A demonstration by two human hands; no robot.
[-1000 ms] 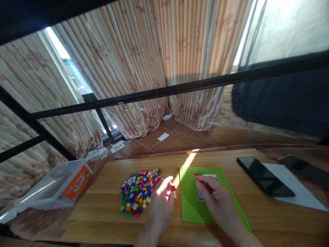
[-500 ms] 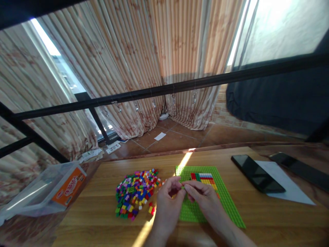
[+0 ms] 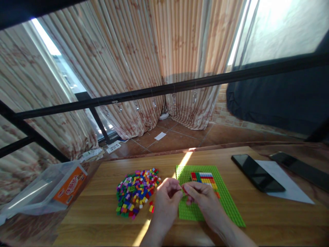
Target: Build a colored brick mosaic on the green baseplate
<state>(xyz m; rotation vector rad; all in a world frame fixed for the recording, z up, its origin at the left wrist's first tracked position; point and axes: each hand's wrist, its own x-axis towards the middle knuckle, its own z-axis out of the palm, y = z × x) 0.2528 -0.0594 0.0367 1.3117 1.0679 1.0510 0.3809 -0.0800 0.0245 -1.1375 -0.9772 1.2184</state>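
Note:
Over the left part of a green studded baseplate [image 3: 191,214], my two hands meet at the fingertips. My right hand [image 3: 203,197] pinches a small red toy brick [image 3: 183,188], mostly covered by the fingers. My left hand [image 3: 167,199] is closed, thumb against curled fingers, close to that brick; whatever it grips is too small to make out. Behind my right hand, a block of rows of coloured bricks [image 3: 207,178] in red, green, white, yellow and orange is set on the baseplate. To the left lies a heap of loose mixed bricks [image 3: 140,188].
On the table's [image 3: 102,206] right side, a black phone [image 3: 257,173] lies partly on white paper [image 3: 290,192], with another dark device [image 3: 303,169] beyond. A clear plastic box [image 3: 43,192] with an orange label stands at the left. A dark rail [image 3: 154,91] crosses before the curtains.
My hands have drawn slightly apart at the fingertips, the left moving a little left and down. More of the red brick shows at my right fingertips. The baseplate and heap stay put.

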